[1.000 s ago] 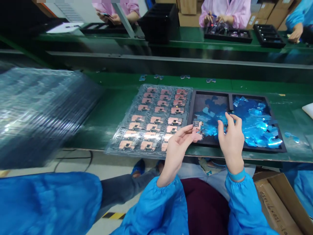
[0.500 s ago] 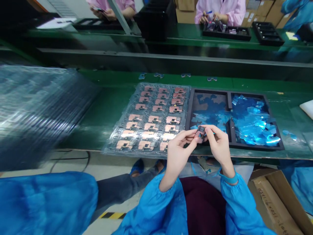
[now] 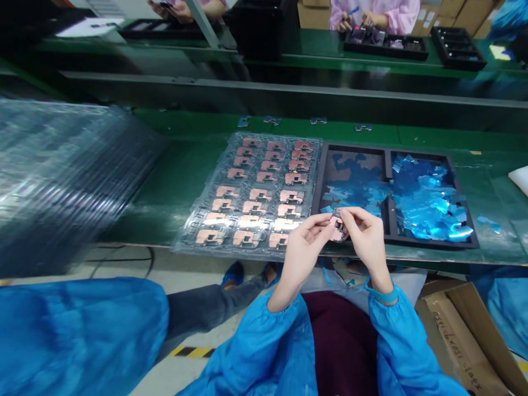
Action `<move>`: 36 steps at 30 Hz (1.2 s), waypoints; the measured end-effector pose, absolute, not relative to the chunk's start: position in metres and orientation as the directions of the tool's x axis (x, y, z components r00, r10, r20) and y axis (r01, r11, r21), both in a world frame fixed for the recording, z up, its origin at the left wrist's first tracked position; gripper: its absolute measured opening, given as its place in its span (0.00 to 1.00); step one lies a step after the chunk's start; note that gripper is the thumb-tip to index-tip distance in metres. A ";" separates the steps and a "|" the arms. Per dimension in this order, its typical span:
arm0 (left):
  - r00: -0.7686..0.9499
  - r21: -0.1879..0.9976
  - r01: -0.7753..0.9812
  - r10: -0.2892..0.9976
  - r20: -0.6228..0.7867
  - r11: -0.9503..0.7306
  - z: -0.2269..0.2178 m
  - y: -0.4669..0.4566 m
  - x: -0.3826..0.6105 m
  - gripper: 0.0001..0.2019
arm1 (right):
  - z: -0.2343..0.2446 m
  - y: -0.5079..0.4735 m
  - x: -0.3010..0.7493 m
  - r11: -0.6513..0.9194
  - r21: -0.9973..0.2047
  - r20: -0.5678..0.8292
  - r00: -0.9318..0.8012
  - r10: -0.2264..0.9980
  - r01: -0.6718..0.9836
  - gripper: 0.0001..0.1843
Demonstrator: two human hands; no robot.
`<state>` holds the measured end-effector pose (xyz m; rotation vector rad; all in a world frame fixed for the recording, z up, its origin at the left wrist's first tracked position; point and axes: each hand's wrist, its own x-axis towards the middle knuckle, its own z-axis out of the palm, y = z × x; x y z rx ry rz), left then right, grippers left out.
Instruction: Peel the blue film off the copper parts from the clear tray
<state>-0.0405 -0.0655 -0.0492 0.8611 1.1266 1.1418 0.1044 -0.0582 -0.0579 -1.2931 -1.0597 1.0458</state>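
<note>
A small circuit board (image 3: 338, 226), copper-pink with a dark cut-out, is held up between both hands at the bench's front edge. My left hand (image 3: 304, 245) pinches its left side between thumb and fingers. On its right edge, the thumb and fingers of my right hand (image 3: 365, 231) are closed. To the left lies a clear plastic tray (image 3: 225, 206) with rows of similar boards. Behind the hands is a black divided tray (image 3: 386, 192); pieces of blue film (image 3: 429, 203) fill its right compartment and lie scattered in the left one.
Several loose boards (image 3: 318, 120) lie along the back of the green bench (image 3: 165, 181). Stacked clear trays (image 3: 61, 181) rise at the left. Across the partition, a person in pink (image 3: 375, 16) works over a black tray. A cardboard box (image 3: 466, 330) sits below right.
The board has been tilted, so its copper-pink face and cut-out now show more plainly. Both hands stay on it. The whole view has shifted slightly.
</note>
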 end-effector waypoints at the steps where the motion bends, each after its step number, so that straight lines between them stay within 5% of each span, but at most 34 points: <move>1: 0.079 0.934 -0.264 0.970 -0.229 0.242 -0.049 -0.067 -0.040 0.17 | -0.058 -0.058 0.105 0.017 -1.000 0.019 0.240 0.971 0.010 0.16; 5: 0.192 0.901 -0.336 0.956 -0.220 0.275 -0.050 -0.072 -0.037 0.27 | -0.058 -0.058 0.107 0.037 -0.998 0.050 0.305 0.951 0.046 0.17; 12: 0.164 0.935 -0.246 0.962 -0.220 0.256 -0.044 -0.068 -0.043 0.18 | -0.057 -0.065 0.105 0.127 -0.991 0.130 0.339 0.932 0.028 0.14; 21: 0.039 0.983 0.169 0.997 0.069 -0.075 -0.019 0.023 -0.110 0.11 | -0.062 -0.063 0.095 0.131 -0.991 0.123 0.229 0.966 -0.022 0.21; 25: -0.126 0.901 0.433 0.992 0.024 0.033 -0.026 0.115 -0.157 0.12 | -0.065 -0.070 0.111 0.126 -0.991 0.134 0.211 0.968 0.055 0.20; 36: -0.141 0.768 0.639 0.988 0.054 0.049 -0.062 0.225 -0.175 0.07 | -0.067 -0.075 0.126 0.139 -0.953 0.197 0.203 0.959 0.270 0.15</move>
